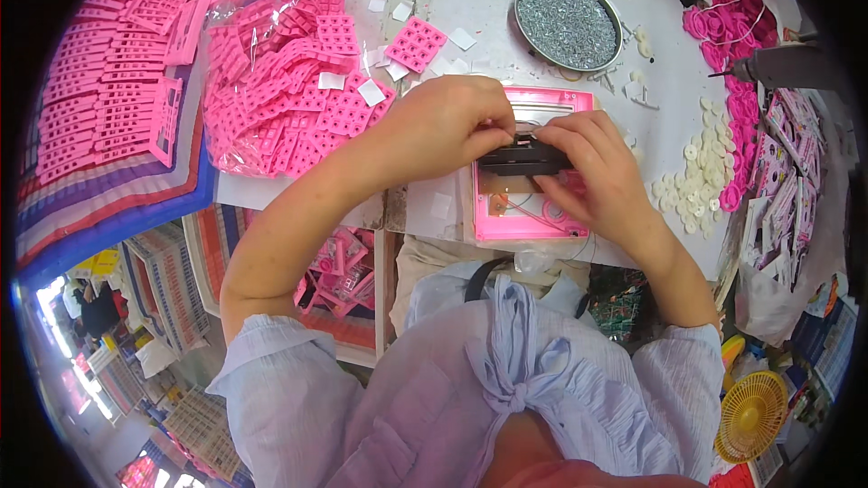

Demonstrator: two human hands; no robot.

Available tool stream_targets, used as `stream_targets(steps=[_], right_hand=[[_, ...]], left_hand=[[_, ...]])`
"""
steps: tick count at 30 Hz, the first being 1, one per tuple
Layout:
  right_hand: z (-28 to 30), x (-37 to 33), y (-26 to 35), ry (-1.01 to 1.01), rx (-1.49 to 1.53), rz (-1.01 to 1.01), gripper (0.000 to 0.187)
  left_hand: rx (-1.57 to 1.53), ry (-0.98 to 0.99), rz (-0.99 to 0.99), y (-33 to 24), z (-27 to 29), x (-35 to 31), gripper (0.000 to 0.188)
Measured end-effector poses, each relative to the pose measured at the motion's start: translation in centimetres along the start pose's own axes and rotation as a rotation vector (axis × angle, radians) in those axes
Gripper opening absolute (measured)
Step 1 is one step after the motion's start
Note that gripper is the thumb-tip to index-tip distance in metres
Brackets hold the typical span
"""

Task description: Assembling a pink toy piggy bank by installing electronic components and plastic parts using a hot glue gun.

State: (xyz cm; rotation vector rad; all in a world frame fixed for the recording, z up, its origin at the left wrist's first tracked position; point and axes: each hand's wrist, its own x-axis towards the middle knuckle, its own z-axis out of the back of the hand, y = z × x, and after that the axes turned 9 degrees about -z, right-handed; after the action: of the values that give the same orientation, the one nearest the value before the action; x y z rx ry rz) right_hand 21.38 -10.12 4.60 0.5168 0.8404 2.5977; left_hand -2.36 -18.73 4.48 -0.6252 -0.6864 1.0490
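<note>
A pink rectangular plastic casing (pixel 533 235) lies on the table in front of me, with a brown board and thin wires inside it. Over its middle is a long black plastic part (pixel 517 161). The fingers of my right hand (pixel 601 172) grip this part at its right end, thumb below and fingertips on top. My left hand (pixel 466 119) is closed in a pinch at the part's upper left edge, close to a small dark piece. Whatever sits between those left fingertips is too small to tell.
A clear bag of pink grid pieces (pixel 271 81) stands left, beside stacked pink frames (pixel 108 72). Beyond the casing is a round tin of small screws (pixel 568 23). White round pieces (pixel 701 172) and a dark powered screwdriver (pixel 796 63) are right. An open drawer (pixel 382 298) juts below the table.
</note>
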Motion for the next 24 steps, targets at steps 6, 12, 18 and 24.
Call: stream_targets(steps=[6, 12, 18, 24], right_hand=[[0.4, 0.4, 0.1, 0.101, -0.049, -0.004, 0.05], [1.1, 1.2, 0.7, 0.19, -0.145, 0.029, 0.043], [0.9, 1.0, 1.5, 0.158, -0.295, 0.062, 0.037], [1.0, 1.0, 1.9, 0.133, -0.317, 0.07, 0.034]], left_hand=[[0.073, 0.039, -0.014, -0.9, 0.1, 0.2, 0.01], [0.12, 0.002, 0.061, -1.7, -0.4, -0.3, 0.015], [0.022, 0.058, 0.28, -1.7, -0.1, 0.9, 0.019], [-0.119, 0.062, 0.347, -1.1, 0.0, 1.3, 0.018]])
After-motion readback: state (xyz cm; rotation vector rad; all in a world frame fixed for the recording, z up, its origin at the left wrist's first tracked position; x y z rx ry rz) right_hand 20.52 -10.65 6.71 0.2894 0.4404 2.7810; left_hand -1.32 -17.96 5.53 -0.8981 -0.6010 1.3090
